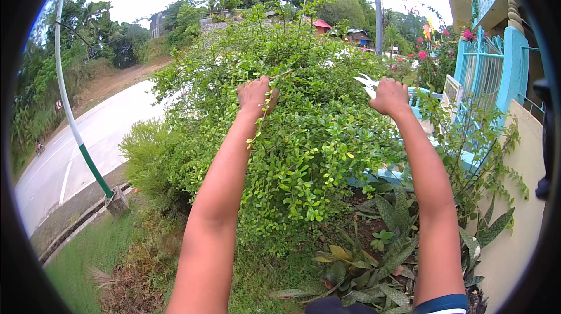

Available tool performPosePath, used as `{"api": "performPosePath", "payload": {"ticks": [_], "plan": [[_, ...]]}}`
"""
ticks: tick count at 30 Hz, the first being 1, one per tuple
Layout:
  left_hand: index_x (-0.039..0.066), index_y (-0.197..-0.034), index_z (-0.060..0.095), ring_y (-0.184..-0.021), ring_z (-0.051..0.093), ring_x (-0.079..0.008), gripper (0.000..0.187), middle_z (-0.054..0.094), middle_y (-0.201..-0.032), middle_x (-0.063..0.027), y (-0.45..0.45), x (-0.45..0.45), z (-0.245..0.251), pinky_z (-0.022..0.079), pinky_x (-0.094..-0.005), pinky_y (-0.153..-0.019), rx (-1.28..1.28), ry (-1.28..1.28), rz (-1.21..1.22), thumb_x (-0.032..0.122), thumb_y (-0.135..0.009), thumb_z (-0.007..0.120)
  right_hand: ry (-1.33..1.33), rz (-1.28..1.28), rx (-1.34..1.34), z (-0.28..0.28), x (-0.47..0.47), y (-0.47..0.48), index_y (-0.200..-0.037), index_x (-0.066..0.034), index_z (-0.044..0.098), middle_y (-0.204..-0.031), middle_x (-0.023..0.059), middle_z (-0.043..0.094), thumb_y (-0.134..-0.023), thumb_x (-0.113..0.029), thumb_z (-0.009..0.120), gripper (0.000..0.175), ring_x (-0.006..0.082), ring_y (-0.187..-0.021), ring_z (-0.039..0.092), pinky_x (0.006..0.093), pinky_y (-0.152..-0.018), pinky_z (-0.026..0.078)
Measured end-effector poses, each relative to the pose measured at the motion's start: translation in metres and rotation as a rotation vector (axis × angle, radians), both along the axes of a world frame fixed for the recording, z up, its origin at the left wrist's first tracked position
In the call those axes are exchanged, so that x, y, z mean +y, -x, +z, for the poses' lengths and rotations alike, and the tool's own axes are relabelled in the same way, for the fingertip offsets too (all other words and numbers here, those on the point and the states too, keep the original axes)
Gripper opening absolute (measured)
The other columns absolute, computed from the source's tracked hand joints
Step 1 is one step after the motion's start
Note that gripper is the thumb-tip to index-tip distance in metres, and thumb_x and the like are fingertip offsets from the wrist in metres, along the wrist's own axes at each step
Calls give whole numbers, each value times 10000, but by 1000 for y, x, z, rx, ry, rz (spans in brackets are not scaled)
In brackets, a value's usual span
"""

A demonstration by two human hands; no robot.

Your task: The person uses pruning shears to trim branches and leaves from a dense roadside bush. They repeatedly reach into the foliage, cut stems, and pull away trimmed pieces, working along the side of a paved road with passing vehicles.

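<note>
A large leafy green shrub (302,138) fills the middle of the view. Over its left part, my left hand (257,94) is closed around a thin cut-looking branch (282,74), whose bare end points up to the right while leafy twigs hang below the fist. My right hand (390,96) holds a pair of pruning shears (368,84) at the shrub's right side. Their pale blades are parted and point left, with no stem visible between them. The handles are mostly hidden in my fist.
Snake plants (390,248) grow low at the right, beside a cream wall (510,226). A light-blue metal gate (482,64) stands farther back. To the left are a green-and-white pole (92,165), a drainage channel (74,224) and a paved road (87,138) with a distant cyclist.
</note>
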State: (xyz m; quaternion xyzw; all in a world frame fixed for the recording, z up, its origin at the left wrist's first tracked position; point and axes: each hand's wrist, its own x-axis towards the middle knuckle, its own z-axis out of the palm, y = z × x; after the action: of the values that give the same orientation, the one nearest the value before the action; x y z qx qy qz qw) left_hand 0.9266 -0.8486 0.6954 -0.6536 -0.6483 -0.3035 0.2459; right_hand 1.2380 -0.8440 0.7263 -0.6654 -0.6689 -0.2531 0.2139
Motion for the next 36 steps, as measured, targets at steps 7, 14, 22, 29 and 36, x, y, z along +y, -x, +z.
{"api": "performPosePath", "payload": {"ticks": [7, 14, 22, 29, 36], "plan": [[128, -1089, 552, -1000, 539, -274, 407, 601, -1021, -109, -27, -13, 13, 331, -472, -818, 6, 84, -145, 331, -741, 611, 335, 30, 203, 28, -23, -102, -843, 55, 633, -964, 223, 604, -548, -339, 690, 495, 330, -877, 594, 367, -798, 467], [259, -1102, 556, -1072, 508, -134, 418, 550, -1133, 28, -105, 9, -36, 261, -466, -889, 181, 361, -236, 137, -704, 599, 400, 171, 102, -38, 12, -85, -841, 8, 646, -938, 191, 622, -519, -392, 714, 518, 319, -882, 596, 367, -792, 479], [259, -1127, 520, -1096, 493, -127, 553, 514, -1216, 26, -89, 24, -77, 259, -411, -846, 101, 385, -256, -14, -653, 600, 243, 329, 71, -64, 34, -10, -792, 4, 641, -851, 227, 624, -642, -296, 653, 336, 361, -802, 614, 428, -742, 496], [238, -1061, 545, -1045, 518, -176, 389, 537, -1138, 22, -75, 19, -101, 277, -440, -846, -2, 388, -269, 51, -720, 561, 76, 303, 77, -44, 30, -25, -810, 15, 603, -861, 204, 619, -623, -245, 621, 321, 349, -851, 596, 445, -810, 445], [190, -980, 520, -964, 549, -223, 411, 514, -988, -17, -66, 10, -85, 311, -475, -834, 98, 102, -130, 45, -621, 658, 315, 334, -239, -56, 19, 19, -781, -19, 617, -856, 177, 627, -600, -232, 604, 280, 319, -849, 600, 441, -848, 407]]}}
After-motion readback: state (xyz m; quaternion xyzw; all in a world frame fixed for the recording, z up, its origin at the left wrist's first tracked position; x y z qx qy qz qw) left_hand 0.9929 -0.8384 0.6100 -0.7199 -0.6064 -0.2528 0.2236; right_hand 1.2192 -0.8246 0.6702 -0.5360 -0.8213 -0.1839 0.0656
